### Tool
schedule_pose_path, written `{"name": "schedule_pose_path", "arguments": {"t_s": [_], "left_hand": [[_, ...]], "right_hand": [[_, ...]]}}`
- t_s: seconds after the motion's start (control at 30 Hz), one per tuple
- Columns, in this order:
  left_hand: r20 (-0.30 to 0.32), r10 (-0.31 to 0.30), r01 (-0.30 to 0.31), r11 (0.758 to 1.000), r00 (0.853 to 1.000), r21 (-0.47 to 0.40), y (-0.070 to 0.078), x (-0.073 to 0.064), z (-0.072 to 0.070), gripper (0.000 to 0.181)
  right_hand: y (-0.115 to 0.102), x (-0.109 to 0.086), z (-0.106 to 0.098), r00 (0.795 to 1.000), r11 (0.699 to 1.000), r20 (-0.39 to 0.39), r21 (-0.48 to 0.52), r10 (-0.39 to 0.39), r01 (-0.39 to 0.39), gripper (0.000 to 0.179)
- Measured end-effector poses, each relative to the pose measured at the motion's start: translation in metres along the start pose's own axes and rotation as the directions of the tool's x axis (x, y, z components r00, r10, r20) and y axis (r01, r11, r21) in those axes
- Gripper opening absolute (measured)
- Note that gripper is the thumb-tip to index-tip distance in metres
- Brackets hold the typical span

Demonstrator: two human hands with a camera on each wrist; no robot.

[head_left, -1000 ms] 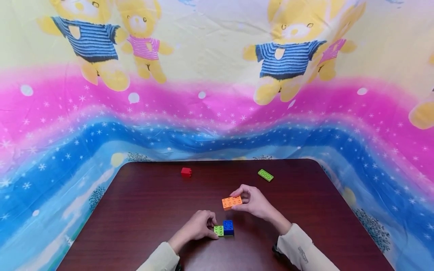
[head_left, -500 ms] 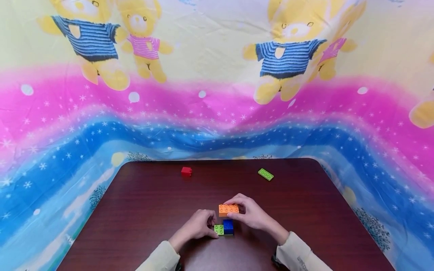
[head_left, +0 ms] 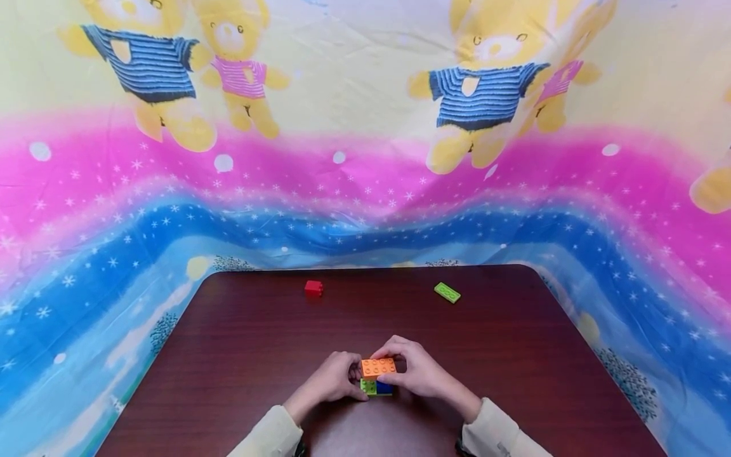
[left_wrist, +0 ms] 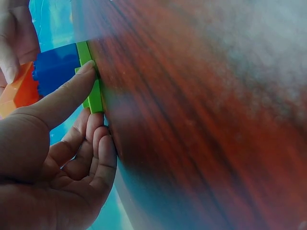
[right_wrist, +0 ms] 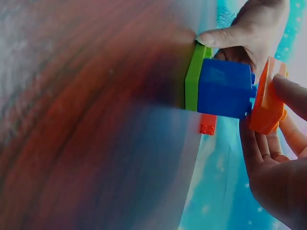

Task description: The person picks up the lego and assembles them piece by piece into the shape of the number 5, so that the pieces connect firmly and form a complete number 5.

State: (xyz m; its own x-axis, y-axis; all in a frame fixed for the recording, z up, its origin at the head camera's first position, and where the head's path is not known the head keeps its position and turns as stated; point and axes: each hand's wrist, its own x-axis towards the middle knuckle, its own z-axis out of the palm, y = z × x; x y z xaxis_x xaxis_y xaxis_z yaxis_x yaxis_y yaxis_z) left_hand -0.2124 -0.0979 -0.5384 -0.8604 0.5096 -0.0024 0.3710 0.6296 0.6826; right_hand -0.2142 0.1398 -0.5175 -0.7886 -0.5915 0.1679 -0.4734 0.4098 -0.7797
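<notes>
My left hand [head_left: 334,379] pinches the left end of a thin light-green building-block plate [left_wrist: 96,99] lying on the table. A blue block [right_wrist: 224,88] stands on the plate's right half, seen from the head. My right hand [head_left: 419,368] holds an orange eight-stud block [head_left: 378,367] between thumb and fingers, right over the blue one. In the right wrist view the orange block sits slightly tilted, close to the blue block's studs. From the head, the orange block covers most of the blue block and part of the green plate.
A red block [head_left: 313,288] lies near the table's back edge, left of the middle. Another light-green plate [head_left: 447,292] lies at the back right. The dark wooden table [head_left: 257,330] is bordered by a hanging cloth [head_left: 365,158] printed with bears.
My right hand has brought the orange block toward me and left, from beyond the blue block to over it. My left hand keeps its pinch on the green plate.
</notes>
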Motion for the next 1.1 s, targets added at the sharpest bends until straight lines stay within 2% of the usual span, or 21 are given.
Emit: {"name": "schedule_pose_path", "arguments": {"t_s": [0.13,0.7,0.93,1.1], "left_hand": [[-0.002,0.004,-0.004,1.0,1.0,0.015,-0.001,0.001,0.001,0.04],[-0.006,-0.019,0.02,1.0,1.0,0.014,0.001,-0.001,-0.001,0.04],[-0.009,-0.023,0.023,1.0,1.0,0.01,0.001,-0.001,-0.001,0.041],[-0.011,-0.007,0.007,1.0,1.0,0.008,0.002,-0.001,-0.001,0.042]], "right_hand": [[0.0,0.001,0.005,0.999,0.998,-0.018,-0.059,-0.028,0.027,0.031],[0.0,0.002,0.014,0.995,0.996,-0.089,-0.08,-0.037,0.03,0.034],[-0.002,0.001,0.014,0.996,0.995,-0.088,-0.098,-0.02,0.011,0.033],[-0.002,-0.002,0.012,0.996,0.991,-0.081,-0.131,-0.046,0.035,0.035]]}}
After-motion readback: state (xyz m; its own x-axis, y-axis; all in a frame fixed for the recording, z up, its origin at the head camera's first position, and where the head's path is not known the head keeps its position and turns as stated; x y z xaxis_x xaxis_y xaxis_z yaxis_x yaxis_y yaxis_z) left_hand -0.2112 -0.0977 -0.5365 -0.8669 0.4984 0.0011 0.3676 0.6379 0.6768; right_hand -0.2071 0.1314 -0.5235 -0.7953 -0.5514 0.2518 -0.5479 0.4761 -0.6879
